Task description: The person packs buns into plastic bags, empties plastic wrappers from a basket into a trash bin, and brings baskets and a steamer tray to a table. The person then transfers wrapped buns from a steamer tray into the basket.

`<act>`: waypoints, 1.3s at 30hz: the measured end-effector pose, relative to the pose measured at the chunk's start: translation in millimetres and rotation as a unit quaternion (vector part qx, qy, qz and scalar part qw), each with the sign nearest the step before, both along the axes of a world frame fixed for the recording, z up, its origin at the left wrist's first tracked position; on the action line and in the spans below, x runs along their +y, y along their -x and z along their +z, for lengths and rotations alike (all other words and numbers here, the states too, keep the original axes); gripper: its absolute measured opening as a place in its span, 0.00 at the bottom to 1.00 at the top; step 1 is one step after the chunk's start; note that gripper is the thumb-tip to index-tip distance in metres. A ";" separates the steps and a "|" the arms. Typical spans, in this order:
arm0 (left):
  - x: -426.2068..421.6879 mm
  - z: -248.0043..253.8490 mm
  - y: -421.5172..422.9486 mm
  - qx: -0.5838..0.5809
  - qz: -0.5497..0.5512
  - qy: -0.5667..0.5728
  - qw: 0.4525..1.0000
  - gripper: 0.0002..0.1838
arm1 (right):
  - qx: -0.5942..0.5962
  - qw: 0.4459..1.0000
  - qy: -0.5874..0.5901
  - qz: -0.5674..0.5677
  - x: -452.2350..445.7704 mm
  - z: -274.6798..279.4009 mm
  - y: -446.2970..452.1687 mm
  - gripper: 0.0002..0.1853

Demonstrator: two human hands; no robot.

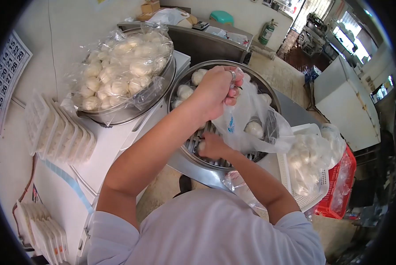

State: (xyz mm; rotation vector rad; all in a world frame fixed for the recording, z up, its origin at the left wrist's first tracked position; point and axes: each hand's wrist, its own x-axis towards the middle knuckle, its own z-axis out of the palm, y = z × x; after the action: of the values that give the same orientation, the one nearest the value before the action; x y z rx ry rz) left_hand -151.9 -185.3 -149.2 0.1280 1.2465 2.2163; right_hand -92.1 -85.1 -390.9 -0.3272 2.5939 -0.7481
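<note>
Log: Hands first. What do I have from the head view?

Op: My left hand (226,88) is raised over the tray (192,144), fingers curled in tight on the upper part of the bag (250,101). My right hand (214,146) is low, at the near left of the tray, fingers bent against a bun (202,148). Whether they grip it or only touch it, I cannot tell; the hand hides most of that contact.

Log: Where is the bag?

Op: Hanging from the left hand, its body spread over the tray's right half and past the rim. More buns sit at the far left of the tray. One pale bun (254,129) shows near the bag's lower part; inside or behind the film, unclear.

Log: Handling estimate?

Op: Bag: very light, limp, slippery, probably clingy if damp. I would hold it by the lip, spread between thumb and fingers. Bun: light, soft, easily dented, skin perhaps tacky. I would cup it low around the sides, fingers curved, no pinching at the top.

Log: Nearby?

Op: A pan (140,105) of plastic-covered buns at far left; a white crate (284,176) with bagged buns to the right.
</note>
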 end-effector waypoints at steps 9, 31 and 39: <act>-34.2 -25.9 8.0 -0.053 0.011 -0.009 0.998 0.13 | 0.135 0.986 -0.038 -0.089 -57.6 -23.3 53.7 0.38; 11.9 -37.9 30.7 -0.047 0.026 -0.049 0.997 0.02 | 0.050 0.985 -0.090 0.135 3.5 62.2 -4.9 0.36; -0.2 -46.1 -12.2 -0.030 0.085 0.002 0.996 0.06 | 0.013 0.972 -0.060 0.229 49.9 36.2 -24.9 0.26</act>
State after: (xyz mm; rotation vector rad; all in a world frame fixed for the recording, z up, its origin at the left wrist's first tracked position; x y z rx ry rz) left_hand -139.8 -185.5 -195.3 -0.0481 1.2699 2.3423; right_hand -67.2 -35.2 -354.7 -0.8632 2.4332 -0.4214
